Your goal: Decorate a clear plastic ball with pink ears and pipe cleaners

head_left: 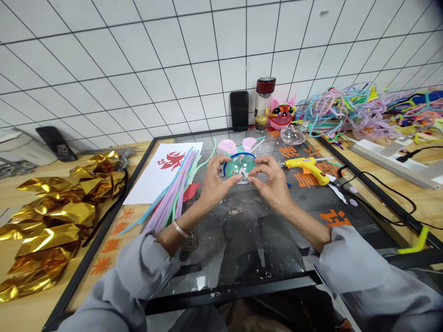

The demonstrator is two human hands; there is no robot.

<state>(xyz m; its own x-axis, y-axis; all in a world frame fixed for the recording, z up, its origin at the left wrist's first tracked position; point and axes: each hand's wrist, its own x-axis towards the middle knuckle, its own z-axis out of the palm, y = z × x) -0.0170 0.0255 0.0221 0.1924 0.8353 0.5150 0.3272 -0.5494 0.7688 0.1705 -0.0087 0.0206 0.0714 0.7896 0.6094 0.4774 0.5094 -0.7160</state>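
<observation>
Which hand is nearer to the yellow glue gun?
Right. The right hand is close beside the yellow glue gun; the left hand is farther off, across the green-tinted dome.

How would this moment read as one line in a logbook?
left hand: holding clear dome | right hand: fingertips at small pale piece, dome's near side | yellow glue gun: lying right | pipe cleaners: lying left

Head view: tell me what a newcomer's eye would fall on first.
Most likely the crumpled gold foil, shining along the left side. The pastel tangle of fuzzy stems heaped at the upper right would probably draw the eye next. In the middle, the left hand and right hand hold a green dome with a blue rim.
</observation>
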